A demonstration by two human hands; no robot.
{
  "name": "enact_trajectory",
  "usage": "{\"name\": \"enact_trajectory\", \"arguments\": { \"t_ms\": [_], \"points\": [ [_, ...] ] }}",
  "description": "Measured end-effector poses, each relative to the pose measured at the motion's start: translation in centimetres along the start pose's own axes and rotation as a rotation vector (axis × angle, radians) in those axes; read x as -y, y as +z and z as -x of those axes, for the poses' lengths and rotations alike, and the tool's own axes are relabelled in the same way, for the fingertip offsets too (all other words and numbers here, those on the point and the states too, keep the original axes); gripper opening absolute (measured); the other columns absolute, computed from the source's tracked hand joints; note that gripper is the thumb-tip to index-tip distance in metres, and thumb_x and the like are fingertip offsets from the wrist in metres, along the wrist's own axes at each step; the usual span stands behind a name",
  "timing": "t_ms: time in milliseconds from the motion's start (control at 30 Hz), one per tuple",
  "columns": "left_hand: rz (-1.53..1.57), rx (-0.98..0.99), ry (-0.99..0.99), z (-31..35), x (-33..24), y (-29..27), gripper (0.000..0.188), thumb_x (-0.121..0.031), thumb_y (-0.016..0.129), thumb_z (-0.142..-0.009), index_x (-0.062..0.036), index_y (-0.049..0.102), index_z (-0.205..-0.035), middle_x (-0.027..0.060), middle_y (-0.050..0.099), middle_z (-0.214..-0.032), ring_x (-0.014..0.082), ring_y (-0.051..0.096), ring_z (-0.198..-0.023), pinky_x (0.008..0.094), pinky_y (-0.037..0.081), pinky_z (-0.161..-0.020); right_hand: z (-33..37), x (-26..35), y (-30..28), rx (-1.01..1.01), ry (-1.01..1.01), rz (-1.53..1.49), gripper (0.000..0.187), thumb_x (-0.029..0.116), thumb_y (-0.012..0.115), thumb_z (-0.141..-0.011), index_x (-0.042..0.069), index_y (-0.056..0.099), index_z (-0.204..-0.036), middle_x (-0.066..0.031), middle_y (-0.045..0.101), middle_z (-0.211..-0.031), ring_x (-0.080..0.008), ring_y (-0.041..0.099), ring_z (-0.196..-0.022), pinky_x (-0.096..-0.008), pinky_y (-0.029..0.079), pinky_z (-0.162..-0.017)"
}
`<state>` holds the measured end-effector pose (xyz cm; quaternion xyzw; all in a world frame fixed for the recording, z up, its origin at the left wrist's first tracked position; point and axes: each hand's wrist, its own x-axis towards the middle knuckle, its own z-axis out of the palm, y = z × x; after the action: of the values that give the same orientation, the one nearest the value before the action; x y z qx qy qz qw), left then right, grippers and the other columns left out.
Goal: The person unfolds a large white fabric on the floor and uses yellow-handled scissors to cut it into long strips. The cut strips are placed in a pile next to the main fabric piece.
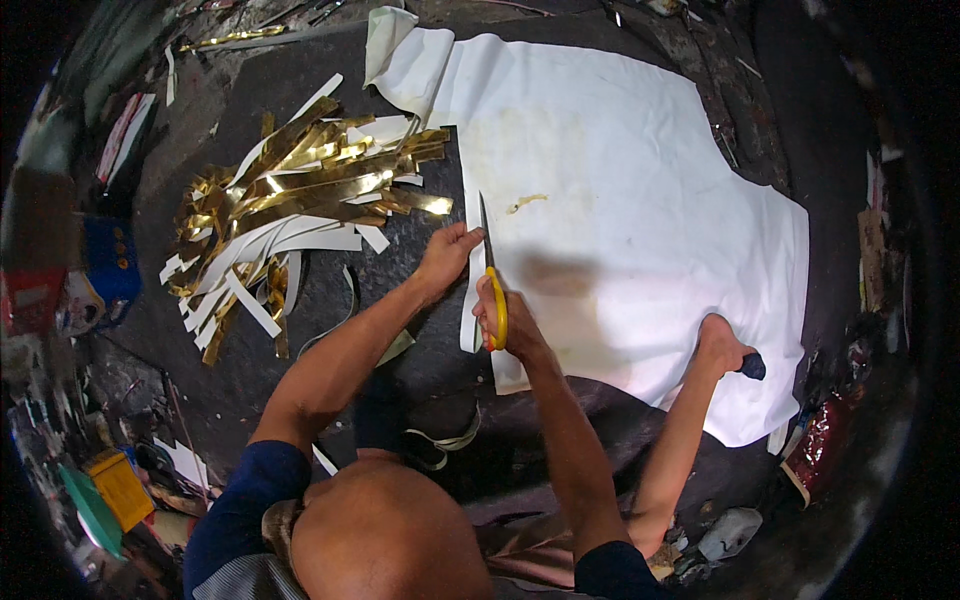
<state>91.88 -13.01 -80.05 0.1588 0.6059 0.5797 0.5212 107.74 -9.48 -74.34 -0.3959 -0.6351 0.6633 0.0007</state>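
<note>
A large white sheet (640, 160), smooth like vinyl or coated fabric, lies spread out in front of me, with a rolled or folded corner at its far left. My right hand (516, 325) is closed around the yellow handles of a pair of scissors (497, 300). Their blades point away from me, at a cut along the sheet's left edge. A narrow white strip (470, 315) is partly parted from the sheet there, its near end separate. With fingers pinched, my left hand (448, 260) grips this strip just left of the blades.
Left of the sheet, gold and white cut strips (300, 190) lie in a loose pile on a dark ground cloth (400, 235). A bare foot (722, 345) rests on the sheet's near right part. Yellow and green containers (118, 490) stand at lower left; a red packet (825, 440) lies at right.
</note>
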Motion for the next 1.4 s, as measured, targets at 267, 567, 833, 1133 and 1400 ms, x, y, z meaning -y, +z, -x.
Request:
{"name": "enact_trajectory", "arguments": {
  "t_ms": [267, 567, 833, 1133, 1400],
  "points": [
    [0.019, 0.022, -0.154, -0.2, -2.8, 0.2, 0.026, -0.026, 0.058, -0.095, -0.0027, 0.064, -0.087, 0.0033, 0.064, -0.072, 0.0108, 0.058, -0.062, 0.0259, 0.046, -0.056, 0.1, 0.0, -0.5, -0.029, 0.051, -0.040, 0.066, 0.063, 0.048, -0.093, 0.003, 0.053, -0.066, -0.0021, 0.045, -0.047, -0.0145, 0.049, -0.038, -0.0306, 0.041, -0.039],
    [-0.189, -0.134, -0.009, -1.3, -3.3, 0.0, 0.029, -0.026, 0.058, -0.095, -0.0017, 0.062, -0.081, -0.0008, 0.058, -0.069, 0.0107, 0.051, -0.064, 0.0315, 0.044, -0.061, -1.4, 1.5, -0.3, 0.023, 0.021, -0.120, 0.067, 0.067, 0.043, -0.093, 0.002, 0.052, -0.079, -0.0016, 0.045, -0.053, -0.0123, 0.047, -0.038, -0.0279, 0.041, -0.039],
    [-0.008, -0.102, 0.056, -2.6, -1.5, -0.9, 0.024, -0.021, 0.061, -0.093, -0.0063, 0.060, -0.075, -0.0048, 0.049, -0.066, 0.0060, 0.042, -0.063, 0.0262, 0.037, -0.056, -2.6, 3.5, 0.0, 0.040, 0.048, -0.087, 0.074, 0.074, 0.040, -0.089, 0.001, 0.051, -0.077, -0.0016, 0.042, -0.050, -0.0128, 0.048, -0.038, -0.0276, 0.042, -0.040],
    [0.081, -0.071, -0.118, -2.3, -6.0, -0.4, 0.044, -0.046, 0.051, -0.093, -0.0056, 0.065, -0.086, 0.0038, 0.061, -0.068, 0.0154, 0.057, -0.056, 0.0282, 0.042, -0.047, -2.3, 3.8, -0.7, -0.024, 0.122, -0.090, 0.065, 0.066, 0.051, -0.090, 0.002, 0.059, -0.078, -0.0032, 0.051, -0.052, -0.0136, 0.053, -0.040, -0.0297, 0.041, -0.039],
    [0.207, -0.047, -0.104, -4.5, -4.9, -2.0, 0.049, -0.054, 0.050, -0.091, -0.0069, 0.063, -0.087, 0.0028, 0.058, -0.068, 0.0160, 0.054, -0.055, 0.0312, 0.042, -0.053, -2.9, 3.3, -1.0, 0.015, 0.149, -0.178, 0.067, 0.067, 0.055, -0.087, 0.002, 0.058, -0.071, -0.0011, 0.048, -0.052, -0.0136, 0.052, -0.041, -0.0293, 0.040, -0.038]
  ]
}}
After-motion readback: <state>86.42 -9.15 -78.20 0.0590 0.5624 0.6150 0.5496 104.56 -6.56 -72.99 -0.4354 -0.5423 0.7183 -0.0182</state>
